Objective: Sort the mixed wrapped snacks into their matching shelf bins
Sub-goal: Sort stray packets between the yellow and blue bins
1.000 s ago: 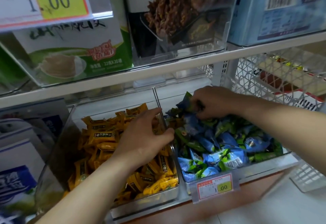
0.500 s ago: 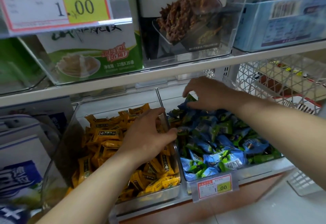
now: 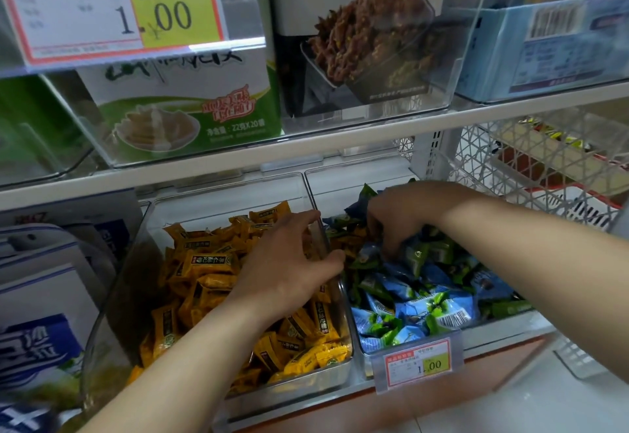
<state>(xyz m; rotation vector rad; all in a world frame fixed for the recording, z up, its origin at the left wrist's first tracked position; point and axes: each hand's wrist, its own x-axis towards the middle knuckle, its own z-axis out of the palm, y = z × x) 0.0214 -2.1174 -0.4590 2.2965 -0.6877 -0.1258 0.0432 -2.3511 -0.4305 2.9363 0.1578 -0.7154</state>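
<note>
Two clear bins sit side by side on the lower shelf. The left bin point(image 3: 112, 296) holds yellow wrapped snacks point(image 3: 204, 269). The right bin point(image 3: 354, 323) holds blue and green wrapped snacks point(image 3: 432, 310), with a few yellow snacks point(image 3: 350, 245) mixed in at its back left. My left hand point(image 3: 289, 262) rests across the wall between the bins, fingers fairly straight, thumb over the right bin. My right hand point(image 3: 401, 214) reaches into the back of the right bin. Its fingers curl down among the wrappers, and the fingertips are hidden.
An upper shelf point(image 3: 306, 153) with clear bins of boxed goods hangs close above my hands. A price tag point(image 3: 418, 362) clips to the right bin's front. White mesh baskets point(image 3: 531, 173) stand to the right. Boxed cartons point(image 3: 44, 296) fill the left.
My right hand has dropped from the back rim down into the pile, fingers now dug among the wrappers. My left hand has stayed on the dividing wall. The view has moved closer.
</note>
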